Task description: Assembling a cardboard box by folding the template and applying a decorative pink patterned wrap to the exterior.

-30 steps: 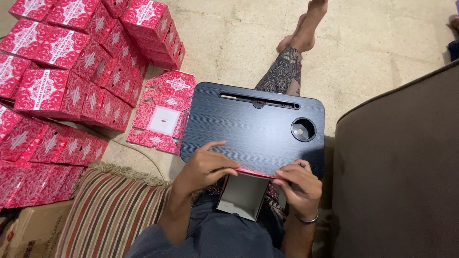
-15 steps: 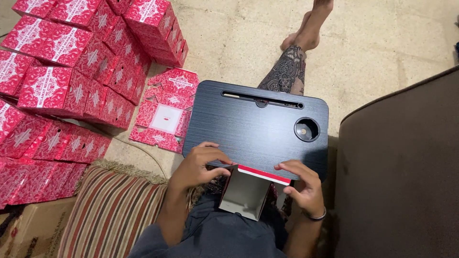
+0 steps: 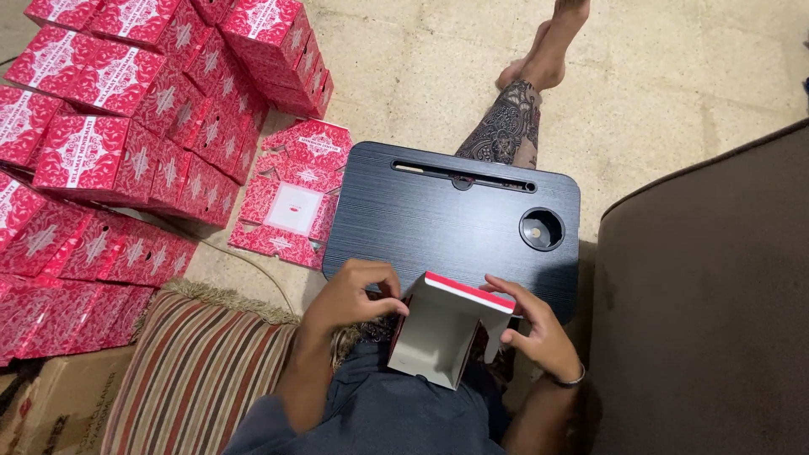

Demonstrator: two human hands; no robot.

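Box [image 3: 438, 333] hides desk's [image 3: 438, 211] near edge & lap; red boxes [image 3: 101, 143] cut off left/top; foot [image 3: 565, 17] cropped at top.

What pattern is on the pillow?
The pillow has red, brown and cream stripes, seen best in the head view.

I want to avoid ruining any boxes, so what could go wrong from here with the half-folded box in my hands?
1. The half-folded red and white cardboard box is held in the air by the left hand and right hand, off the black lap desk; pressing there may crease its walls.
2. The flat red cardboard blanks lie on the floor beside the outstretched leg, which could scuff them.
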